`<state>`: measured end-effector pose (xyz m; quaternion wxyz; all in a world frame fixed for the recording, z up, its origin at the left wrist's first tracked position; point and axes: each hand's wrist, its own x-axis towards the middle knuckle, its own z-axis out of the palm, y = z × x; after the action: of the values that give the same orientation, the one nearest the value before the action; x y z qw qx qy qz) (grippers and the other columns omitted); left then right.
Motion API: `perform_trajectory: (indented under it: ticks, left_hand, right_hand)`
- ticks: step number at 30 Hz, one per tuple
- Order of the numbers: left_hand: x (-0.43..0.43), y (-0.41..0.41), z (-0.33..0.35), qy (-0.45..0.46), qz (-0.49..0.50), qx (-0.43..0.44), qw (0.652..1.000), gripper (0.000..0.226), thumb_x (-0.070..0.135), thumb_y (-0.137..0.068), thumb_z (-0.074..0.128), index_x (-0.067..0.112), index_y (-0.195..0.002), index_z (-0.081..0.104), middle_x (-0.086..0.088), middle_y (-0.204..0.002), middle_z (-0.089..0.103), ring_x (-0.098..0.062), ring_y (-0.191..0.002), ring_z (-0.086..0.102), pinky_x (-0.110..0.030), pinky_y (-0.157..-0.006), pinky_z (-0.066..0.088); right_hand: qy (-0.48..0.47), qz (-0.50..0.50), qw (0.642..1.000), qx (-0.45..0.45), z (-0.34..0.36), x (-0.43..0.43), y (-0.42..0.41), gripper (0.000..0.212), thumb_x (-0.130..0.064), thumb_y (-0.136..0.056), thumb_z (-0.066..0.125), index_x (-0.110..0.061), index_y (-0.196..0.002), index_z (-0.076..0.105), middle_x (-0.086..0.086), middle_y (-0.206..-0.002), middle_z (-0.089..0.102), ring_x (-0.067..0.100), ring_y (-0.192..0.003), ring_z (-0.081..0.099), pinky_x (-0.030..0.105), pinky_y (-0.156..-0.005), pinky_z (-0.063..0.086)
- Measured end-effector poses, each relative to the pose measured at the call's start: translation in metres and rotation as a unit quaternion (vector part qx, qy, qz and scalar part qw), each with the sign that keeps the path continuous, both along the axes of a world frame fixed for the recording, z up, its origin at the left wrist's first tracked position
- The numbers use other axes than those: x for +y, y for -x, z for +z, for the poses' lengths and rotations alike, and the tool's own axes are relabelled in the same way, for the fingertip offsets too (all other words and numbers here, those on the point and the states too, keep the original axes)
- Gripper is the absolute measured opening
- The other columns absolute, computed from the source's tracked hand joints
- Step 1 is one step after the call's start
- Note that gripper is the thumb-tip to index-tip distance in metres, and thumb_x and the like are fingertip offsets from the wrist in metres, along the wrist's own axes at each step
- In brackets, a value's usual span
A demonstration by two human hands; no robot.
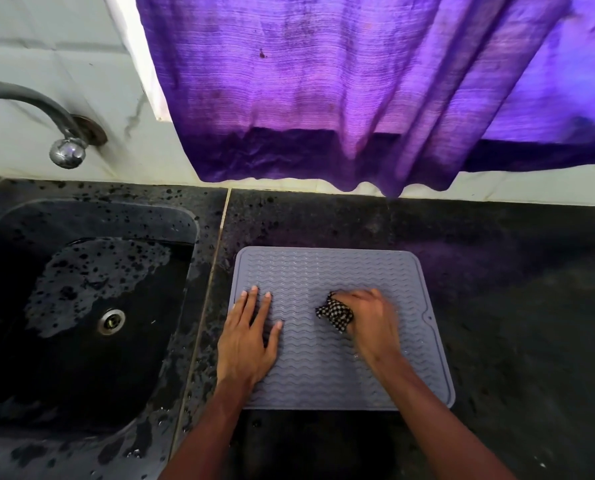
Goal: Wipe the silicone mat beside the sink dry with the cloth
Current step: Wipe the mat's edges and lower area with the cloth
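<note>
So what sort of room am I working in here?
Most likely a home kitchen: a dark stone countertop with a wet sink and wall tap, a grey silicone mat beside the sink, and a purple curtain hanging over a tiled wall.

I see a matt grey silicone mat [341, 358] ribbed with wavy ridges, a woven black-and-white checked cloth [335, 313], a speckled, wet-glossy black stone worktop [496, 271], a shiny chrome metal tap [65, 147] and a coarse-woven purple fabric curtain [323, 81].
</note>
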<state>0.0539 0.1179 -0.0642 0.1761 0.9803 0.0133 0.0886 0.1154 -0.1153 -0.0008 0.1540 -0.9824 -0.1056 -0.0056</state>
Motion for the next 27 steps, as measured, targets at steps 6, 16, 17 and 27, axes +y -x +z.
perform_trajectory:
  ticks: [6,16,17,27]
  left_hand:
    - [-0.001,0.000,0.000,-0.019,-0.006,0.024,1.000,0.071,0.064,-0.099,0.032,0.025,-0.159,0.026,-0.002,-0.167,0.019,-0.020,-0.155,0.013,-0.041,-0.123,0.022]
    - [0.000,-0.001,0.000,-0.031,-0.010,0.042,0.999,0.074,0.066,-0.099,0.029,0.024,-0.160,0.022,-0.003,-0.168,0.016,-0.021,-0.155,0.010,-0.043,-0.123,0.020]
    - [0.000,-0.001,0.000,-0.033,-0.010,0.043,0.998,0.074,0.066,-0.099,0.028,0.024,-0.160,0.022,-0.002,-0.168,0.015,-0.020,-0.155,0.010,-0.043,-0.123,0.020]
    - [-0.001,-0.001,0.001,-0.029,-0.009,0.039,0.999,0.074,0.066,-0.099,0.030,0.024,-0.159,0.024,-0.001,-0.167,0.016,-0.020,-0.155,0.010,-0.044,-0.123,0.023]
  right_hand:
    - [-0.012,-0.064,0.997,-0.033,-0.009,-0.068,0.009,0.059,-0.001,-0.057,0.082,-0.026,-0.109,0.072,-0.005,-0.105,0.073,0.026,-0.094,0.061,0.042,-0.078,0.053]
    - [-0.012,-0.057,0.998,-0.028,0.012,-0.100,-0.005,0.037,-0.020,-0.067,0.082,-0.035,-0.100,0.074,-0.011,-0.098,0.073,0.024,-0.080,0.059,0.035,-0.066,0.053]
    - [-0.012,-0.061,0.998,-0.030,0.009,-0.106,-0.003,0.039,-0.019,-0.066,0.082,-0.034,-0.101,0.074,-0.010,-0.098,0.073,0.023,-0.077,0.057,0.035,-0.065,0.052]
    - [-0.039,-0.061,0.997,-0.034,-0.009,-0.118,0.002,0.057,0.000,-0.057,0.082,-0.025,-0.107,0.074,-0.003,-0.099,0.073,0.023,-0.074,0.053,0.034,-0.062,0.050]
